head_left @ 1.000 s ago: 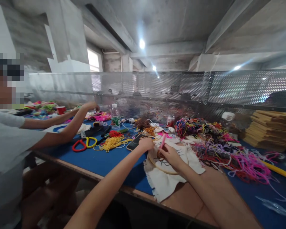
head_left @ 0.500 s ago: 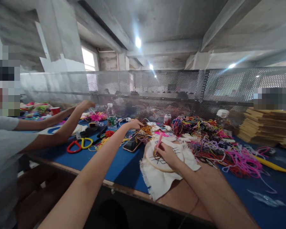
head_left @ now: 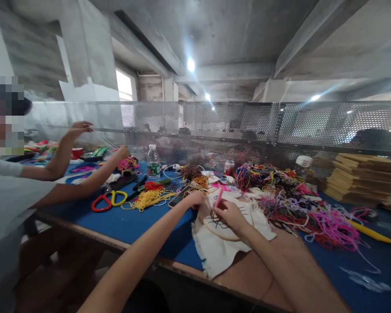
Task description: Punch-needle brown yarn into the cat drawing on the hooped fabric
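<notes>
My right hand is closed round a pink pen-like tool, held upright over the upper left of the hooped cloth. White cloth with frayed edges is stretched in a round wooden embroidery hoop; dark lines are drawn inside it. At the hoop's upper left edge is my left hand, its fingers turned away and blurred, so whether it grips anything is hidden. A dark phone lies just left of that hand. Brown and orange yarn lies behind it.
Tangled yarn covers the right side, with a yellow tool and stacked brown packets. A can and bottle stand behind. Red-and-yellow-handled scissors lie left, beside a co-worker's arm.
My left hand has come back from the brown and orange yarn to the hoop's left edge. My right hand stays over the cloth with the pink tool. The co-worker has raised one hand.
</notes>
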`<state>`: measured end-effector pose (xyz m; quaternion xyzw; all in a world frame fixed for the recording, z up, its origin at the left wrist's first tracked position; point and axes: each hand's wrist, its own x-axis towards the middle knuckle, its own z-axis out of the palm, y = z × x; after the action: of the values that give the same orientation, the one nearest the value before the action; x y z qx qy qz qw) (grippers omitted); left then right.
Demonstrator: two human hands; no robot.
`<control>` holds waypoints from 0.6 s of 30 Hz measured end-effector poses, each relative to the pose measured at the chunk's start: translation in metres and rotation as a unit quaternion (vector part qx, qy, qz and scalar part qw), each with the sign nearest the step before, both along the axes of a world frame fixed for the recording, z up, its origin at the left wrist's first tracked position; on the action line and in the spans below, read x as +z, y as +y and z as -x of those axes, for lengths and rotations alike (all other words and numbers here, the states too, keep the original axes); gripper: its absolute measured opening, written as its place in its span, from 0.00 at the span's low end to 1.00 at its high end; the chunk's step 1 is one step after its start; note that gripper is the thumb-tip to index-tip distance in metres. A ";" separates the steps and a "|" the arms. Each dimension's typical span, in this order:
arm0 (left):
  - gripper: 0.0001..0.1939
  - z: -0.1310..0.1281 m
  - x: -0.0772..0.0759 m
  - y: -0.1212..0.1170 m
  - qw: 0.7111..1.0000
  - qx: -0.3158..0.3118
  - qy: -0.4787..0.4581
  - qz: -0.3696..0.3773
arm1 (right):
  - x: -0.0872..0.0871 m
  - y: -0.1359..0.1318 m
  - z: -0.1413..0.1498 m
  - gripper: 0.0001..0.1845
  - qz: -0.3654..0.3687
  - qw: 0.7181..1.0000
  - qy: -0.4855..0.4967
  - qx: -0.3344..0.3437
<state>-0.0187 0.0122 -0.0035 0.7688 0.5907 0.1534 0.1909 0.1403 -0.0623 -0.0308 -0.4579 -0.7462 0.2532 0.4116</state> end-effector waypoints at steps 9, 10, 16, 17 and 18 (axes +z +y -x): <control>0.10 0.000 -0.020 -0.001 0.996 -0.030 -0.021 -0.082 | 0.004 0.001 -0.012 0.11 0.002 0.998 0.002 0.065; 0.07 0.001 -0.021 0.000 0.996 -0.051 -0.025 -0.076 | 0.005 0.001 -0.013 0.11 0.002 0.998 -0.001 0.066; 0.03 -0.001 -0.023 0.003 0.979 -0.070 -0.112 -0.153 | 0.009 0.000 -0.016 0.11 -0.040 0.998 -0.047 -0.001; 0.03 -0.004 -0.020 0.002 0.972 -0.069 -0.146 -0.169 | 0.010 0.000 -0.017 0.11 -0.055 0.997 -0.050 -0.012; 0.05 -0.008 -0.017 0.000 0.963 -0.072 -0.187 -0.180 | 0.012 0.000 -0.018 0.12 -0.066 0.996 -0.049 -0.019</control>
<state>-0.0112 0.0126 -0.0202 0.7888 0.4498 0.3841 0.1672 0.1582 -0.0626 -0.0190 -0.4556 -0.7720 0.1728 0.4081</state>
